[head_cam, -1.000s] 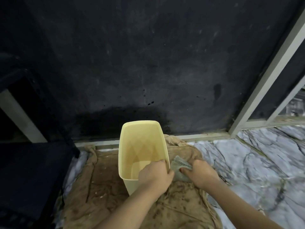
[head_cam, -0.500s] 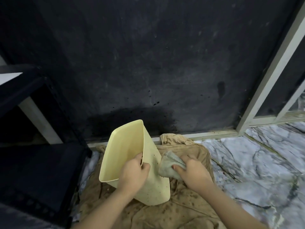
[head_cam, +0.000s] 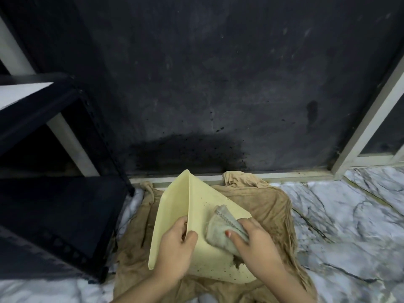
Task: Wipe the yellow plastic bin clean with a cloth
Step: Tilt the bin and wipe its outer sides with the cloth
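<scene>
Head view: the bin lies tilted on its side on a brown floor rag, mouth turned left; the left hand has its grip closed on the near rim, thumb on the outer wall. The right hand has its grip closed on a bunched cloth, pressed to the speckled outer wall. Judged step: wiping the outside; next, the cloth should sweep toward the dirt clump near the base corner while the left hand steadies the rim.
</scene>
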Demonstrator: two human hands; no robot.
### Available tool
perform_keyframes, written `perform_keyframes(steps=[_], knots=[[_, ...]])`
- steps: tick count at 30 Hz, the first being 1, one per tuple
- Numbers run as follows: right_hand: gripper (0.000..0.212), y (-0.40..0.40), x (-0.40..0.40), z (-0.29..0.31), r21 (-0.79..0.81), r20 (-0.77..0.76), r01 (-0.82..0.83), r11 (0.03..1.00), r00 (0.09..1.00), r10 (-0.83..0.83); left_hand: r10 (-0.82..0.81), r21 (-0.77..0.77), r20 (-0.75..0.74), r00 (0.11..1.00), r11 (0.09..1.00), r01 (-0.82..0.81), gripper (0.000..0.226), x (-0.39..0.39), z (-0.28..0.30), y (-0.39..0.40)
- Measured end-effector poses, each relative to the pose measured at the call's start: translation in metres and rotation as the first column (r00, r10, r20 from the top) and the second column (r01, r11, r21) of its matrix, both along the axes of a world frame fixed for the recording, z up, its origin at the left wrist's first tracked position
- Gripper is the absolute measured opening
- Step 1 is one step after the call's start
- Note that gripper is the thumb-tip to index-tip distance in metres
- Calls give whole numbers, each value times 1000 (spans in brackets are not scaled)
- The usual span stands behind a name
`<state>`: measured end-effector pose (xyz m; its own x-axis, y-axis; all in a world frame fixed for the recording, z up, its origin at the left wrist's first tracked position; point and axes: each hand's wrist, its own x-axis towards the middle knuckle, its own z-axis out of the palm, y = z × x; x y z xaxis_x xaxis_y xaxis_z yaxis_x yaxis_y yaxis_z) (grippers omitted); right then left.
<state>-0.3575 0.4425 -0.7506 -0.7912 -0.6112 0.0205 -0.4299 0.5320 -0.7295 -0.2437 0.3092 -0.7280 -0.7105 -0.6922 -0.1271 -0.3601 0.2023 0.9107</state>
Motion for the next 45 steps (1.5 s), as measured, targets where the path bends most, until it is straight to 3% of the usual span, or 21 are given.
perform_keyframes(steps=[5, 12, 18, 23, 25, 34, 39, 45], knots=[[23, 3, 4, -16, -27, 11, 50, 998, 999, -50, -38, -43, 23, 999, 998, 39, 22, -17, -4, 1], [25, -5, 5, -15, -46, 6, 53, 998, 999, -52, 123, -224, 26, 992, 968, -114, 18, -34, 0, 10], [31, -11, 9, -17, -91, -28, 22, 996, 999, -25, 171, -282, -16, 985, 945, -168, 17, -36, -5, 9], [65, -15, 18, -29, -108, -96, -2, 994, 995, -8, 152, -326, -22, 988, 933, -150, 19, -37, -13, 15], [67, -16, 14, -34, -121, -110, 9, 993, 994, -22, 182, -341, -44, 982, 921, -187, 19, -39, -14, 16], [63, -29, 11, -48, -159, -54, 34, 987, 998, -43, 261, -339, -33, 965, 905, -256, 18, -30, -22, 8], [34, -25, 3, -64, -159, -2, 116, 980, 993, -118, 268, -321, -36, 963, 909, -265, 17, -27, -23, 9], [30, -17, -7, -80, -82, 31, 186, 979, 982, -184, 303, -222, -48, 952, 926, -306, 20, -19, -26, 6]])
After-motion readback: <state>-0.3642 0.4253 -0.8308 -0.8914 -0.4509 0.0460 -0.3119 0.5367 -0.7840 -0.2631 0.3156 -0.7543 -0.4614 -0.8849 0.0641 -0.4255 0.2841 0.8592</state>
